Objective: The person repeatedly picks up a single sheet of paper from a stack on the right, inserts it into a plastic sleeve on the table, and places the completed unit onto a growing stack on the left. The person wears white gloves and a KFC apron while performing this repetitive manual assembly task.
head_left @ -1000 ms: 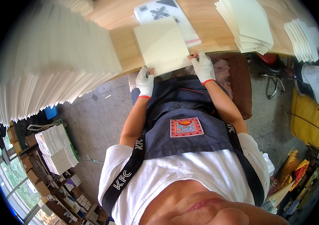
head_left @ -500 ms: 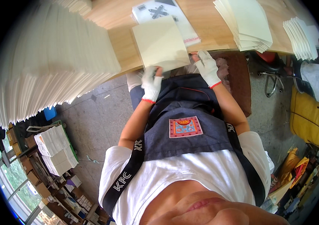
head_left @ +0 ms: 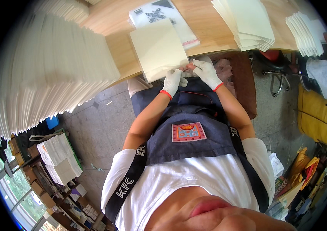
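Note:
A cream paper stack (head_left: 157, 46) lies inside a clear plastic bag (head_left: 150, 80), its near end jutting past the table edge toward me. At the near right corner of this bag my two hands meet, both in white half-finger gloves with red cuffs. My left hand (head_left: 173, 81) is closed, its fingertips pinching at the bag's near edge. Just right of it, my right hand (head_left: 207, 73) is closed too, thumb and finger pressed together at the corner. Partly under the packet is a pile of printed clear bags (head_left: 182, 32) with a crossed-pencil picture.
Tall stacks of cream paper (head_left: 51, 57) fill the table's left side. Fanned cream sheets (head_left: 254, 27) and a smaller paper stack (head_left: 304, 34) lie on the right of the wooden table (head_left: 205, 23). A brown stool (head_left: 244, 84) and a wheeled chair (head_left: 277, 77) stand beyond my right arm.
My left hand has moved right along the bag's near edge to meet my right hand, which has shifted slightly left and down. The packet looks nearly unmoved.

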`<state>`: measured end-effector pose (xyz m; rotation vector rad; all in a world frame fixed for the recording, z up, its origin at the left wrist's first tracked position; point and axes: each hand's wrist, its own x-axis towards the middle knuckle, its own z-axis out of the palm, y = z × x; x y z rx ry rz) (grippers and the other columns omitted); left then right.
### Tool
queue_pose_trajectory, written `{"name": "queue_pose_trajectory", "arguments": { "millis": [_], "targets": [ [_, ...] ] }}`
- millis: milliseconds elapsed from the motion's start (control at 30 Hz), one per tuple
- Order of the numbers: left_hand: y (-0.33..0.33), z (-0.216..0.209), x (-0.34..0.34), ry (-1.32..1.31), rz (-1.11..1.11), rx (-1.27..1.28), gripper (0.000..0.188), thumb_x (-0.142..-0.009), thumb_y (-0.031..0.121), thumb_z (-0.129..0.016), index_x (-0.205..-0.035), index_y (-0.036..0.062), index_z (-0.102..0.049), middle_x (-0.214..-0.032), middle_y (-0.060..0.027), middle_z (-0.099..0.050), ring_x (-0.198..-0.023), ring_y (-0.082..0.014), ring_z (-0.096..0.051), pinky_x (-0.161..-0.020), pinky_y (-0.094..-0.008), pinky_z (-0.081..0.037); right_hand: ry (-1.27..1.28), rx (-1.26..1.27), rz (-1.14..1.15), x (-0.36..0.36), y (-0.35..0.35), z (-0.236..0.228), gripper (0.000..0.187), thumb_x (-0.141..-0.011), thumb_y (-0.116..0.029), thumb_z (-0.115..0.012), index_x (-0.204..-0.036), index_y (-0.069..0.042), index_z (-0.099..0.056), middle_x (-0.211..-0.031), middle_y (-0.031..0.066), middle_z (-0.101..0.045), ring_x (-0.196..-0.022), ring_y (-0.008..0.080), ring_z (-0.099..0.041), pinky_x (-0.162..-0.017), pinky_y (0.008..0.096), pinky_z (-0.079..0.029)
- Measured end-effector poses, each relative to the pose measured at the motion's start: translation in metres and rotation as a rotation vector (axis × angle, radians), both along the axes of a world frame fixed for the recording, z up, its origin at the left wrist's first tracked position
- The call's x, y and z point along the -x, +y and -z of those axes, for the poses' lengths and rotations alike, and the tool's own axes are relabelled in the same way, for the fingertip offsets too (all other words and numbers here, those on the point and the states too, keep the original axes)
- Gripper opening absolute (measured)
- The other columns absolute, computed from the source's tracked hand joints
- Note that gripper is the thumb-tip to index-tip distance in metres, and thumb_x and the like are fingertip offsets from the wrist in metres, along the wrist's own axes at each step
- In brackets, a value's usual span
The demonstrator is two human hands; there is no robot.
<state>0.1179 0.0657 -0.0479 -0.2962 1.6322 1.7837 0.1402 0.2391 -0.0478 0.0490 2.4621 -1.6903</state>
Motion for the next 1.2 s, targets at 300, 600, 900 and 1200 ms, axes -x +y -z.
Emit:
{"name": "queue_pose_trajectory", "arguments": {
  "millis": [300, 600, 900, 1200],
  "targets": [
    [-0.008, 0.008, -0.005, 0.014, -0.087, 0.044, 0.031, -0.088, 0.022, -0.045, -0.099, -0.0062, -0.050, -0.066, -0.0121, -0.059, -0.047, -0.0185, -0.057, -0.042, -0.0275, -0.049, -0.080, -0.016, -0.122, 0.011, -0.009, -0.029, 0.018, -0.080, -0.012, -0.051, -0.093, -0.004, -0.059, -0.082, 0.0132, -0.064, -0.075, 0.0203, -0.061, -0.070, 0.0286, -0.047],
    [-0.004, -0.006, 0.000, -0.044, -0.127, -0.080, 0.032, -0.087, 0.030, -0.048, -0.090, -0.0016, -0.051, -0.066, -0.0113, -0.056, -0.045, -0.0192, -0.055, -0.036, -0.0301, -0.045, 0.230, -0.311, -0.104, 0.008, -0.007, -0.022, 0.013, -0.075, -0.018, -0.054, -0.084, -0.009, -0.057, -0.075, 0.0117, -0.062, -0.070, 0.0305, -0.060, -0.061, 0.0374, -0.047],
    [-0.001, 0.010, 0.003, -0.110, -0.169, -0.066, 0.028, -0.089, 0.024, -0.033, -0.101, 0.0024, -0.047, -0.081, -0.0152, -0.060, -0.046, -0.0204, -0.053, -0.038, -0.0323, -0.044, 0.722, -0.557, -0.049, -0.004, -0.006, -0.011, 0.012, -0.073, -0.022, -0.062, -0.072, -0.012, -0.056, -0.062, 0.0084, -0.057, -0.059, 0.0273, -0.057, -0.053, 0.0391, -0.044],
    [-0.024, -0.009, -0.008, -0.060, 0.037, -0.339, 0.062, -0.089, 0.052, -0.038, -0.120, -0.0002, -0.047, -0.091, -0.0145, -0.063, -0.052, -0.0145, -0.052, -0.048, -0.0255, -0.043, 0.408, -0.375, 0.220, 0.010, -0.014, -0.018, 0.016, -0.081, -0.016, -0.056, -0.085, -0.002, -0.049, -0.076, 0.0155, -0.060, -0.072, 0.0337, -0.058, -0.064, 0.0411, -0.045]
  ]
}}
